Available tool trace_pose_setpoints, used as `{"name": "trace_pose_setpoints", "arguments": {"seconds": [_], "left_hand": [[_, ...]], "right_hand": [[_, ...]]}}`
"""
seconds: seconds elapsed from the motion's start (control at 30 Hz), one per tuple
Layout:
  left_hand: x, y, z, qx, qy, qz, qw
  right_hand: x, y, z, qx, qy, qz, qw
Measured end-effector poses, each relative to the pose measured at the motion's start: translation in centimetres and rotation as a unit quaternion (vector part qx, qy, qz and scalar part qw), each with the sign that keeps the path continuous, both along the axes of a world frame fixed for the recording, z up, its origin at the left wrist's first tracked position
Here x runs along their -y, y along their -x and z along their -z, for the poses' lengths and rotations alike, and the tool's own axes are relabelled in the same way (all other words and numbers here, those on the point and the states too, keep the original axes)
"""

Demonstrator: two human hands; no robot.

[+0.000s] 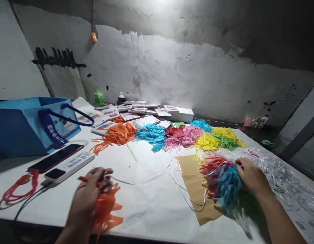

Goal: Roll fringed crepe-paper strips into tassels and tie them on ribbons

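Note:
My left hand (86,195) is closed near the front edge of the white table. From it hangs a fringed orange paper tassel (106,211), and a thin white string runs off to the right. A short red-orange piece sticks out at the left of the fingers; its kind is unclear. At the right, my right hand (253,178) has its fingers bent against a bunch of blue paper tassels (228,189), with red fringe beside them; the fingertips are partly hidden. Beneath this bunch lies a brown paper sheet (190,174), crossed by loops of white cord (183,188).
Piles of orange fringe (120,132), blue fringe (152,134) and yellow fringe (206,140) line the table's middle. Flat printed packs (139,110) lie behind. A blue bag (19,125), phone (56,157) and white power bank (70,165) occupy the left; clear plastic (271,166) the right.

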State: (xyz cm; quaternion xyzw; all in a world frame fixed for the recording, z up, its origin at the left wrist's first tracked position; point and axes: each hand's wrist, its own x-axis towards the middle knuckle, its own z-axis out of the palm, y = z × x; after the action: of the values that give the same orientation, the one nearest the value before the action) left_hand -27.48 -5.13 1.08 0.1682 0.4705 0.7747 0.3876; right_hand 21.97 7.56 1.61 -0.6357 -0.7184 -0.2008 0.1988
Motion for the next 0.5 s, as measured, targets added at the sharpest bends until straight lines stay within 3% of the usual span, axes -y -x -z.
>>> {"name": "trace_pose_setpoints", "arguments": {"seconds": [0.13, 0.2, 0.23, 0.33, 0.43, 0.5], "left_hand": [[-0.6, -3.1, 1.9, -0.01, -0.022, 0.101, 0.995], [-0.5, -4.8, 2.5, -0.014, -0.023, 0.129, 0.991], [-0.3, -5.6, 2.7, -0.014, -0.023, 0.145, 0.989], [0.6, -8.2, 3.0, -0.008, -0.023, 0.178, 0.984], [1.7, -10.6, 3.1, -0.007, -0.028, 0.214, 0.976], [2.3, -11.5, 3.0, -0.017, -0.033, 0.233, 0.972]], "right_hand": [[2.6, 5.2, 1.2, 0.04, 0.001, -0.004, 0.999], [4.6, 8.9, 1.8, 0.021, -0.034, -0.065, 0.997], [5.7, 10.9, 2.1, -0.018, -0.05, -0.128, 0.99], [9.2, 16.9, 3.1, -0.209, -0.006, -0.324, 0.923], [11.9, 22.1, 4.2, -0.336, 0.068, -0.38, 0.859], [12.8, 24.4, 4.8, -0.377, 0.075, -0.383, 0.84]]}}
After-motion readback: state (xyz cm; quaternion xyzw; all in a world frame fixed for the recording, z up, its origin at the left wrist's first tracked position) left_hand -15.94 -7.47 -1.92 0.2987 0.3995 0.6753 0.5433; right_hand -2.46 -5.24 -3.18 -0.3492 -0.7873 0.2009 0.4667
